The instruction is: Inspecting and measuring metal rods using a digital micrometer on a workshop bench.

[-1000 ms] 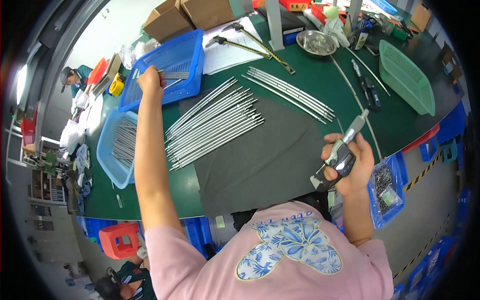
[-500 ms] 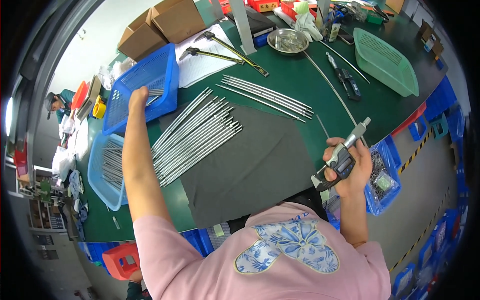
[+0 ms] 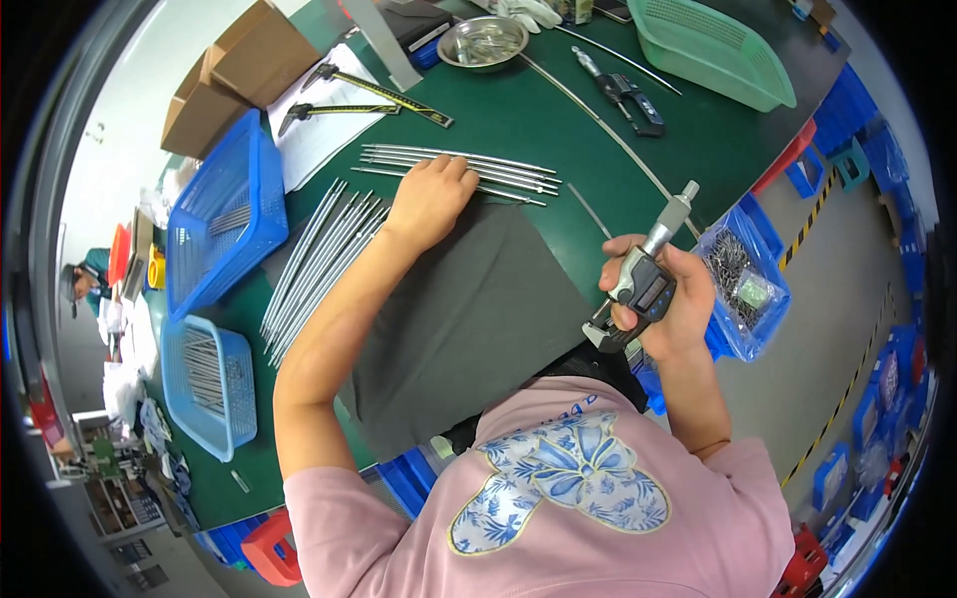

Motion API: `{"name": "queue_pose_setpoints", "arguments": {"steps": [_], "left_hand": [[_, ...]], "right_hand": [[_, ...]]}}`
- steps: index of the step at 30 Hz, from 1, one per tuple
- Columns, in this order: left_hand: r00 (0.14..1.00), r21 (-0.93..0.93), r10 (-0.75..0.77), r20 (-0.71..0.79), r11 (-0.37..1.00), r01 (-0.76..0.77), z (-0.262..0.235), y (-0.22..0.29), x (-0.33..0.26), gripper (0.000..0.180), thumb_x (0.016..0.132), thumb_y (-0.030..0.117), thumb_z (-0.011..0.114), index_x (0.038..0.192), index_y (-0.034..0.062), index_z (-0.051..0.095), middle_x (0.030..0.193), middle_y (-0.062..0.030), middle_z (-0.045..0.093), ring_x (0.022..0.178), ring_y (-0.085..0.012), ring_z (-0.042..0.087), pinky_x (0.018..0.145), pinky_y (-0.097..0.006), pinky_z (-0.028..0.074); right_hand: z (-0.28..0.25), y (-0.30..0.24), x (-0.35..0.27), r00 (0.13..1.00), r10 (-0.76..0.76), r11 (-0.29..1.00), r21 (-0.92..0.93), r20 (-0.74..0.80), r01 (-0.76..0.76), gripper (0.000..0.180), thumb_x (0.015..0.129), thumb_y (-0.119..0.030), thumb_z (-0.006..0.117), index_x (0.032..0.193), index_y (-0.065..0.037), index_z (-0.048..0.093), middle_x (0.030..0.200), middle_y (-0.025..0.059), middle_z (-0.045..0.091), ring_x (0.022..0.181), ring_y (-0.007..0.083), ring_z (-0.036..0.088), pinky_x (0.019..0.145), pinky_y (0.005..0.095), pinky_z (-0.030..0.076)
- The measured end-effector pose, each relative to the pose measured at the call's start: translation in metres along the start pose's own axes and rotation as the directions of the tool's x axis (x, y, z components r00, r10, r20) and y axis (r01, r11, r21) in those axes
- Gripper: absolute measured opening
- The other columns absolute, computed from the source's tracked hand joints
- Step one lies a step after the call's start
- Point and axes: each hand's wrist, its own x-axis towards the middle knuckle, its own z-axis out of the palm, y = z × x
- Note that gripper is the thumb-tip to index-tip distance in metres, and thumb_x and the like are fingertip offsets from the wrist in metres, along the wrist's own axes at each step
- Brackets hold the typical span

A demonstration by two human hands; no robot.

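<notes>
My right hand [image 3: 670, 309] grips a digital micrometer [image 3: 640, 284], held upright over the table's near edge, thimble pointing up and away. My left hand [image 3: 431, 199] lies palm down on a small group of thin metal rods [image 3: 469, 164] on the green table, at the far edge of a dark grey mat [image 3: 469, 319]. A larger bundle of similar rods [image 3: 314, 264] lies left of my left forearm, partly on the mat.
Two blue baskets [image 3: 224, 224] [image 3: 209, 384] with rods stand at the left. Cardboard boxes [image 3: 239, 75], squares on white paper [image 3: 344, 100], a metal bowl [image 3: 483, 42], a caliper [image 3: 623, 92] and a green basket [image 3: 713, 45] sit at the back. A blue bin with bagged parts [image 3: 743, 284] hangs at the right.
My left hand has come back from the far blue basket to the small group of rods near the mat. My right hand still holds the micrometer in much the same place.
</notes>
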Motion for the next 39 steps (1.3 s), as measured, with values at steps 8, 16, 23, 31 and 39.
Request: {"name": "queue_pose_setpoints", "arguments": {"steps": [8,16,23,31,39], "left_hand": [[0.993,0.051,-0.114,0.044,0.992,0.111,-0.025,-0.001,-0.003,0.013,0.068,0.007,0.052,0.081,0.0041,0.049,0.081,-0.0081,0.050,0.074,-0.0221,0.055,0.059,-0.033,0.048],[0.542,-0.900,-0.777,-0.320,0.428,0.081,-0.125,0.012,-0.033,0.014,0.084,0.000,0.045,0.096,0.0005,0.038,0.087,-0.0073,0.049,0.078,-0.0164,0.060,0.061,-0.023,0.051],[0.633,-0.898,-0.762,-0.133,0.363,0.249,-0.100,0.041,-0.054,0.017,0.083,0.000,0.047,0.097,-0.0003,0.038,0.087,-0.0078,0.047,0.079,-0.0170,0.058,0.063,-0.025,0.051],[0.572,-0.964,-0.797,0.194,-0.048,0.261,-0.082,0.059,-0.070,0.011,0.083,0.005,0.051,0.092,-0.0010,0.051,0.087,-0.0097,0.057,0.080,-0.0164,0.059,0.066,-0.025,0.050],[0.541,-0.816,-0.804,0.248,-0.474,-0.331,-0.106,0.097,-0.085,0.012,0.085,0.006,0.046,0.095,-0.0016,0.045,0.086,-0.0120,0.051,0.084,-0.0310,0.060,0.067,-0.034,0.056]], "right_hand": [[-0.003,0.002,0.003,0.999,0.017,1.000,-0.006,0.049,-0.017,0.051,0.078,-0.034,0.037,0.099,0.012,0.048,0.073,0.0190,0.058,0.042,0.0167,0.048,0.042,0.0228,0.040],[0.000,0.009,0.009,0.998,0.017,1.000,-0.004,0.064,-0.017,0.050,0.077,-0.033,0.037,0.098,0.012,0.049,0.073,0.0184,0.059,0.042,0.0156,0.048,0.043,0.0222,0.040],[0.008,0.009,0.008,0.994,0.045,0.999,-0.029,0.097,-0.042,0.050,0.078,-0.033,0.037,0.098,0.011,0.049,0.073,0.0178,0.059,0.042,0.0147,0.047,0.044,0.0218,0.039],[0.014,0.015,0.012,0.993,0.091,0.995,-0.045,0.076,-0.088,0.053,0.084,-0.039,0.032,0.096,0.008,0.051,0.072,0.0176,0.058,0.040,0.0142,0.047,0.041,0.0217,0.039],[0.030,0.014,0.022,0.978,0.153,0.986,0.048,0.143,-0.161,0.061,0.088,-0.045,0.023,0.097,0.011,0.047,0.071,0.0192,0.057,0.037,0.0162,0.047,0.035,0.0210,0.039]]}}
